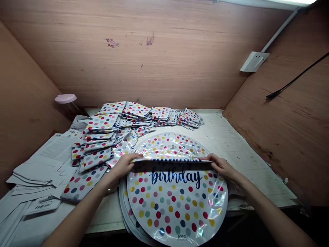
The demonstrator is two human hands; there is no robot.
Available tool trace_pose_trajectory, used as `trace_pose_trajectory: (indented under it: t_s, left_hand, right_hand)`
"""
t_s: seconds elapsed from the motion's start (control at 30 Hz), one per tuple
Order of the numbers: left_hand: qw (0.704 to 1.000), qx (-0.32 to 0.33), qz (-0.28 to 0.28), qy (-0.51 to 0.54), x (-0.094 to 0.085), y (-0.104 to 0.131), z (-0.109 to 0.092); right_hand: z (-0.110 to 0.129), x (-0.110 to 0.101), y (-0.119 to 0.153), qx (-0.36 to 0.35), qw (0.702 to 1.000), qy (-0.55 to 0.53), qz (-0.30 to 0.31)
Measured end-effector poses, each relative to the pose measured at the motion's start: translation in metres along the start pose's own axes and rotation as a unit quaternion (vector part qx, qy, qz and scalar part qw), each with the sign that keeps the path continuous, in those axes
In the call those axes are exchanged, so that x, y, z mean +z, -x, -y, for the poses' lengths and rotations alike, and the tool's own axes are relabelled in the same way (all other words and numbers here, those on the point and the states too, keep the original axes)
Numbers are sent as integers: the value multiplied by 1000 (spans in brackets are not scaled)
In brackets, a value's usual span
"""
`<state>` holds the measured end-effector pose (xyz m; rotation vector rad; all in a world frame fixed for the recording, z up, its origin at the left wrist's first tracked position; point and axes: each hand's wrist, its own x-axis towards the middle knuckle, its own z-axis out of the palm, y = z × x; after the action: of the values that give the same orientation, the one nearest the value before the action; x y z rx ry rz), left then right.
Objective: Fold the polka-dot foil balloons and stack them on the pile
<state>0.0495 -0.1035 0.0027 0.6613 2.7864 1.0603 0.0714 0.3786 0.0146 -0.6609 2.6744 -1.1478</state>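
A pink-lidded jar [67, 100] stands beyond papers [38, 166] at left, a white socket [254, 62] and black cable [298, 80] at right.

Workshop-like booth, plywood walls [169, 68], wall socket [254, 61], worktop [226, 137], stacked folded polka-dot packets [101, 122]

We get cool white light from a lamp [303, 2] at the top right, glare streaking the glossy round sheet [177, 206], and dark shadow beneath its raised edge. Below the table [244, 151] we find deep gloom; the frame's edges look stretched.
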Motion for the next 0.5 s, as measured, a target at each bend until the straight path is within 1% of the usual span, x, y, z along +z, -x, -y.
trace_pose_trajectory:
  t_s: [0.03, 0.1, 0.13, 0.2, 0.27, 0.37, 0.43, 0.5]
  left_hand:
    - [1000, -14, 0, 18, -5, -2, 0]
    - [998, -54, 16, 10, -12, -8, -3]
    - [997, -76, 23, -11, -14, -11, -6]
    - [990, -127, 13, -67, -16, -21, -12]
    - [977, -177, -23, -116, -12, -36, -19]
    - [949, -249, -69, -181, 2, -62, -29]
    - [932, -282, -77, -215, 10, -79, -35]
    - [922, -296, -70, -238, 14, -92, -38]
  right_hand:
    - [-3, -3, -2, 6, 999, -39, 8]
    - [-10, -7, -7, 15, 996, -87, 23]
    - [-15, -8, -10, 25, 995, -95, 17]
    - [-24, -8, -20, 59, 994, -90, -27]
    - [-34, -6, -35, 88, 990, -71, -83]
    - [-46, -3, -66, 122, 983, -20, -134]
    - [-49, -2, -89, 159, 975, 27, -154]
    - [-50, -3, -109, 202, 964, 72, -160]
